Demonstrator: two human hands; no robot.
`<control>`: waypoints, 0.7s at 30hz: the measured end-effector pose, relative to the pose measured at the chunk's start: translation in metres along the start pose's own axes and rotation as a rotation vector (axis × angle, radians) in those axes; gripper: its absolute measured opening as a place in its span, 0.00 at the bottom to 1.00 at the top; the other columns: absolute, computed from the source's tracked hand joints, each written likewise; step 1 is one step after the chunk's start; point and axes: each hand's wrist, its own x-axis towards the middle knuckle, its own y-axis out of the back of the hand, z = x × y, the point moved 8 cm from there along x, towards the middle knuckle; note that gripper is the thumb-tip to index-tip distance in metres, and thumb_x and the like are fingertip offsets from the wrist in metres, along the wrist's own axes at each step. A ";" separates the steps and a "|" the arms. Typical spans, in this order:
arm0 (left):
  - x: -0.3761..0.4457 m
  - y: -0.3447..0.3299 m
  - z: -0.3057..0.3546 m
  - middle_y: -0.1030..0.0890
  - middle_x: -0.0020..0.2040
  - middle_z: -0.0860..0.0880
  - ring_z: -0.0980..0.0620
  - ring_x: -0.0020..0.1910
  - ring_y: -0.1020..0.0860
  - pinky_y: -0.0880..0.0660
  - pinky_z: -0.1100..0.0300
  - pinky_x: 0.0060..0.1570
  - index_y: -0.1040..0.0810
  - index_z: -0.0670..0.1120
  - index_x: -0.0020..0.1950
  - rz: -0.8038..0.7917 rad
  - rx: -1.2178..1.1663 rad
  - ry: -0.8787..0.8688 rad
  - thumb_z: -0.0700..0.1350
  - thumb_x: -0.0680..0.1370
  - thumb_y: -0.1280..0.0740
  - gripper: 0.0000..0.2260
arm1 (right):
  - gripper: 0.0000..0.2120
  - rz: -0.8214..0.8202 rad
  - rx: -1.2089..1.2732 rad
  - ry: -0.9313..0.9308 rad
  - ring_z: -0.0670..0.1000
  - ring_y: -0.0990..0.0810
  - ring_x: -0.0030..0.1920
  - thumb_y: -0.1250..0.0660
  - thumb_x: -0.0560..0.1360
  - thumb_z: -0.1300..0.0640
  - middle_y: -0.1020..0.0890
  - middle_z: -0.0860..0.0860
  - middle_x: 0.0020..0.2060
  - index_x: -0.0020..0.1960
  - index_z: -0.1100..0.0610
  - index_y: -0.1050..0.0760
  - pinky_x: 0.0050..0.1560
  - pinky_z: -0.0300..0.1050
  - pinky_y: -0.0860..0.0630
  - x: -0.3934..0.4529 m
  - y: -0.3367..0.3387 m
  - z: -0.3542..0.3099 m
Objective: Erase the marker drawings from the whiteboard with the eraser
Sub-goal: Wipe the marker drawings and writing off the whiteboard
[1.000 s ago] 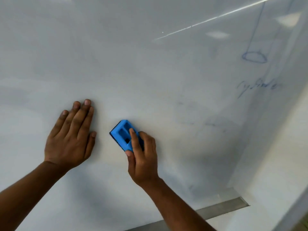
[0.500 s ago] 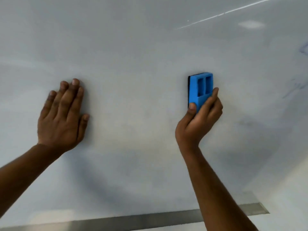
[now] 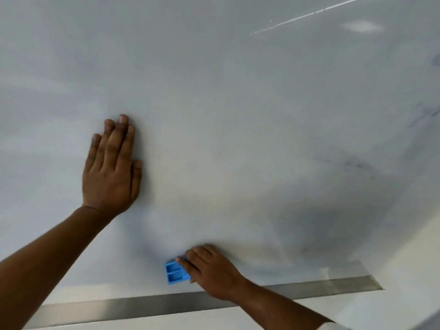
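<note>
The whiteboard [image 3: 238, 103] fills the view, smeared grey with faint marker traces [image 3: 421, 115] near its right edge. My right hand [image 3: 212, 270] grips the blue eraser [image 3: 175, 272] and holds it against the board low down, just above the metal bottom rail. The eraser's two recessed pockets face me, and its right end is hidden under my fingers. My left hand [image 3: 112, 170] lies flat on the board, fingers straight and pointing up, well above and left of the eraser.
A metal bottom rail [image 3: 142, 306] runs along the lower edge of the board. A pale wall [image 3: 409, 270] meets the board at the lower right. A bright light streak [image 3: 309, 15] reflects at the top right.
My right hand has swept the eraser from mid-board on the right down and left to just above the rail. The left hand has stayed flat on the board.
</note>
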 end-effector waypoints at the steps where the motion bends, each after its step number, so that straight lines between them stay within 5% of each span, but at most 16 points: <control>1: -0.010 -0.003 0.002 0.52 0.89 0.48 0.46 0.89 0.51 0.52 0.49 0.87 0.47 0.40 0.88 -0.043 -0.020 -0.004 0.46 0.87 0.43 0.30 | 0.28 0.089 0.040 -0.117 0.55 0.24 0.61 0.34 0.80 0.45 0.23 0.53 0.63 0.77 0.56 0.31 0.61 0.54 0.24 0.001 0.016 0.018; 6: -0.049 -0.003 -0.003 0.54 0.89 0.49 0.48 0.89 0.53 0.54 0.50 0.87 0.53 0.44 0.89 -0.179 -0.001 -0.056 0.46 0.86 0.41 0.34 | 0.27 0.689 0.172 -0.754 0.61 0.27 0.63 0.47 0.86 0.47 0.29 0.59 0.66 0.79 0.62 0.37 0.67 0.54 0.30 -0.003 0.144 0.169; 9: -0.054 -0.007 -0.002 0.55 0.90 0.49 0.47 0.89 0.53 0.53 0.50 0.87 0.53 0.44 0.89 -0.175 -0.011 -0.046 0.46 0.87 0.42 0.33 | 0.29 0.859 0.136 -0.868 0.61 0.28 0.64 0.50 0.86 0.47 0.28 0.60 0.67 0.77 0.67 0.35 0.68 0.51 0.30 -0.015 0.175 0.205; 14: -0.061 -0.013 -0.003 0.55 0.90 0.49 0.47 0.89 0.53 0.52 0.49 0.87 0.52 0.44 0.89 -0.107 0.024 -0.049 0.45 0.87 0.42 0.33 | 0.25 0.691 0.160 -0.735 0.62 0.27 0.66 0.45 0.86 0.50 0.29 0.60 0.67 0.77 0.63 0.37 0.66 0.59 0.28 -0.004 0.112 0.140; 18: -0.064 -0.018 -0.002 0.54 0.89 0.49 0.47 0.89 0.52 0.51 0.49 0.87 0.50 0.43 0.89 -0.032 0.102 -0.060 0.44 0.85 0.41 0.33 | 0.27 0.404 0.161 -0.392 0.62 0.25 0.63 0.34 0.84 0.51 0.28 0.58 0.66 0.78 0.59 0.37 0.60 0.60 0.26 0.008 0.024 0.047; 21: -0.068 -0.020 -0.004 0.52 0.89 0.48 0.46 0.89 0.50 0.49 0.48 0.87 0.48 0.42 0.89 -0.014 0.132 -0.079 0.45 0.83 0.41 0.34 | 0.26 0.231 0.133 -0.200 0.59 0.26 0.64 0.35 0.84 0.51 0.26 0.56 0.66 0.79 0.56 0.36 0.61 0.58 0.27 0.005 -0.035 -0.020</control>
